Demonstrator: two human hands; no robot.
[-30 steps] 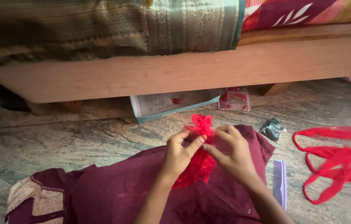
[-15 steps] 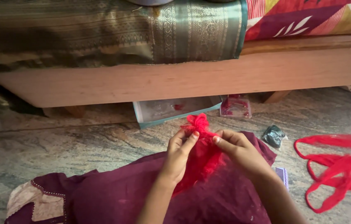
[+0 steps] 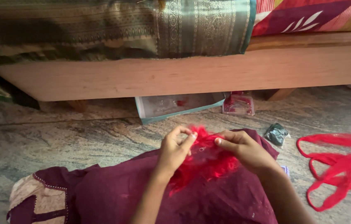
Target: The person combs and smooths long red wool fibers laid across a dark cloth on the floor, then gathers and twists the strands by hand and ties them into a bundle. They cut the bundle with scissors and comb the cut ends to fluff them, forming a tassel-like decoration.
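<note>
Both hands pinching red netting bunch (image 3: 208,159) over maroon garment (image 3: 150,195): left hand (image 3: 174,150) and right hand (image 3: 242,150) narrow-closed on its top edge between them; likely mid-gathering; next needs steady pinch.

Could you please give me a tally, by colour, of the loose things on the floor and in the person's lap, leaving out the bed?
Red: 3 (red net piece in both hands, red strips, small clear packet of red bits)
Maroon: 1 (maroon garment)
Dark green: 1 (small pouch)
Clear with teal edge: 1 (flat box)
Total: 6
</note>
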